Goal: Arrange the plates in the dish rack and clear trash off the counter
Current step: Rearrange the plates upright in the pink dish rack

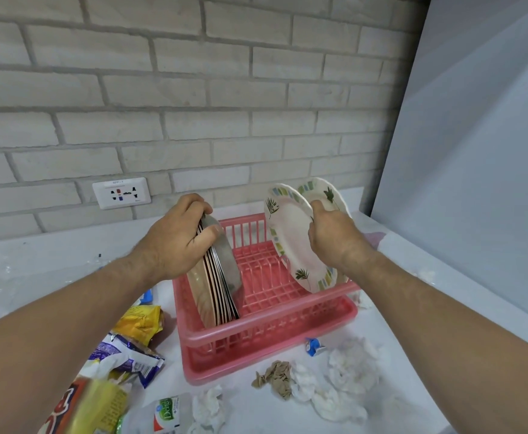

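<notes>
A pink dish rack [265,335] stands on the white counter against the brick wall. My left hand [175,242] grips the top of a stack of plates [222,286] standing on edge at the rack's left end, a steel plate facing right. My right hand [334,236] holds a floral plate [290,236] upright at the rack's right end. A second floral plate [322,191] stands just behind it, partly hidden by my hand. Trash lies on the counter: crumpled white tissues [347,380], a brown paper wad [276,377] and snack wrappers [131,352].
A plastic bottle [162,415] lies at the front edge beside a tissue [209,408]. A small blue wrapper [314,346] sits by the rack's front right corner. A wall socket [121,193] is at the left; a pale panel [475,183] bounds the right side.
</notes>
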The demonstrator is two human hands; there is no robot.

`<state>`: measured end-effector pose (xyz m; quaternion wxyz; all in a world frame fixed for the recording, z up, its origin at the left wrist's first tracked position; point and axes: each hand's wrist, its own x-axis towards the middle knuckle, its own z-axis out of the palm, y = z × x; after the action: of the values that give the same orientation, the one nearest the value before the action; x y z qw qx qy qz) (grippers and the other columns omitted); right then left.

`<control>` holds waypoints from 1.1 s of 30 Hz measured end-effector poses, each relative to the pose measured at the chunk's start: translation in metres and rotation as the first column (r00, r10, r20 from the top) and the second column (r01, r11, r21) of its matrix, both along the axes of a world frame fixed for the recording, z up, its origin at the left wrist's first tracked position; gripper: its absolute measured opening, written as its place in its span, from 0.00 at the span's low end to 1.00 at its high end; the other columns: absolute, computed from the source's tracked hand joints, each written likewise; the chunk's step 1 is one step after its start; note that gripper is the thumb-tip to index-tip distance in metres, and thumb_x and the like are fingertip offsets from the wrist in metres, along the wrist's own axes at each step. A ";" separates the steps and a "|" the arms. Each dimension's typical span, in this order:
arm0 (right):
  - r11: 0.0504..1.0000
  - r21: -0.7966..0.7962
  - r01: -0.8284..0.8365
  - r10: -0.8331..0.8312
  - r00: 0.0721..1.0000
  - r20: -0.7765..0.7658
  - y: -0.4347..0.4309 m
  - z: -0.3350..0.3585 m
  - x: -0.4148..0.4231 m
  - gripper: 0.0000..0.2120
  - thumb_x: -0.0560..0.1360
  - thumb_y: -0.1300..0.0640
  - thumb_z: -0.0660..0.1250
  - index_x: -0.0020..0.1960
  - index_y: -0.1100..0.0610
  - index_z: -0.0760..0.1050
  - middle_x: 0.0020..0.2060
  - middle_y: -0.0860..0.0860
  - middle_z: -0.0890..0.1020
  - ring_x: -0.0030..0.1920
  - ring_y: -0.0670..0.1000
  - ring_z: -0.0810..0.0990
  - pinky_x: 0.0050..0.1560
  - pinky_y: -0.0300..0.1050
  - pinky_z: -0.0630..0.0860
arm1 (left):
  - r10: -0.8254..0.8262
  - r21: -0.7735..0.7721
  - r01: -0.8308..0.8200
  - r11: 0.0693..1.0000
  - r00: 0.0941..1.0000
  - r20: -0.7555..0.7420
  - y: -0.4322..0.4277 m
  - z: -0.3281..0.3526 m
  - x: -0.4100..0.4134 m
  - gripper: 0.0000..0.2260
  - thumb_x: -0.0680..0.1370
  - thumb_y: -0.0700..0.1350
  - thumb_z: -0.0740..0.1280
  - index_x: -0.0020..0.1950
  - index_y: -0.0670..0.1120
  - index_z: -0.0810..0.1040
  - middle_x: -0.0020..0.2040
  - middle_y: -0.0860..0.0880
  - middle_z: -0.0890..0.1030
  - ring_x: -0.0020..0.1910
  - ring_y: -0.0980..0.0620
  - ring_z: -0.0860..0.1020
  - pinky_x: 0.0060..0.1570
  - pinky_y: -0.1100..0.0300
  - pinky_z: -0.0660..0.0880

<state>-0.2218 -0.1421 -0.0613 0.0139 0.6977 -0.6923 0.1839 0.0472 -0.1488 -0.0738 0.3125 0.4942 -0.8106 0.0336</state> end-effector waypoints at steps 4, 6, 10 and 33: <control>0.999 0.048 0.016 -0.020 0.997 0.081 -0.002 0.003 -0.004 0.18 0.78 0.65 0.57 0.66 0.56 0.62 0.37 0.50 0.69 0.34 0.50 0.70 0.27 0.42 0.62 | 0.006 -0.002 -0.006 1.000 1.000 -0.003 0.002 0.000 0.000 0.29 0.72 0.61 0.50 0.65 0.43 0.70 0.64 0.51 0.67 0.56 0.59 0.67 0.53 0.61 0.65; 0.997 0.070 0.028 -0.037 0.992 0.124 -0.004 0.007 -0.008 0.19 0.78 0.64 0.59 0.67 0.55 0.62 0.43 0.51 0.70 0.40 0.55 0.73 0.32 0.45 0.66 | 0.010 0.003 -0.010 1.000 1.000 -0.007 0.003 0.000 -0.001 0.30 0.72 0.61 0.50 0.65 0.43 0.70 0.64 0.52 0.67 0.56 0.59 0.67 0.53 0.62 0.65; 0.989 0.136 0.061 -0.078 0.990 0.120 -0.008 0.015 -0.015 0.22 0.78 0.61 0.61 0.70 0.56 0.62 0.51 0.55 0.74 0.47 0.57 0.76 0.41 0.48 0.72 | 0.013 0.001 -0.013 1.000 1.000 -0.010 0.003 0.001 -0.002 0.30 0.72 0.61 0.49 0.65 0.43 0.69 0.64 0.51 0.67 0.56 0.58 0.67 0.53 0.61 0.65; 0.985 0.093 0.143 -0.136 0.988 -0.078 0.005 0.037 -0.026 0.16 0.73 0.44 0.71 0.45 0.57 0.75 0.36 0.50 0.77 0.35 0.51 0.77 0.29 0.42 0.69 | 0.018 0.010 -0.018 1.000 1.000 -0.004 0.004 0.000 -0.001 0.30 0.74 0.60 0.50 0.69 0.43 0.66 0.67 0.51 0.65 0.59 0.57 0.67 0.55 0.62 0.66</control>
<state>-0.2480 -0.1373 -0.0245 0.0171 0.6534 -0.7467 0.1233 0.0457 -0.1453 -0.0740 0.3113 0.5032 -0.8056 0.0316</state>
